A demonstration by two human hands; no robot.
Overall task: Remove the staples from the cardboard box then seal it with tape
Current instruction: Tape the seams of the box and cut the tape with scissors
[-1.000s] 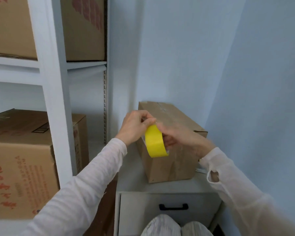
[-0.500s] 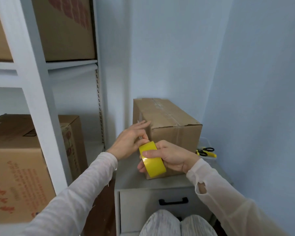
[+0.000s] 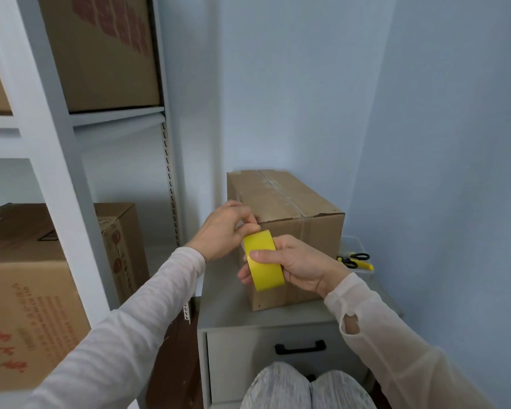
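Tape roll (image 3: 264, 262) sits in our right grip (image 3: 300, 265), fingers curled round it; just above, our left grip (image 3: 222, 230) pinches its top edge, touching the cardboard box (image 3: 304, 222) behind.

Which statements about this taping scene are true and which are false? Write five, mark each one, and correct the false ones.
1. The right hand holds the yellow tape roll. True.
2. The cardboard box stands on top of a grey drawer cabinet. True.
3. The scissors lie on top of the cardboard box. False: they lie lower down, to the right of the box, near the wall.
4. The left hand rests flat on the shelving. False: its fingers pinch at the top of the tape roll, by the box's near corner.
5. Other boxes sit on the shelving at the left. True.
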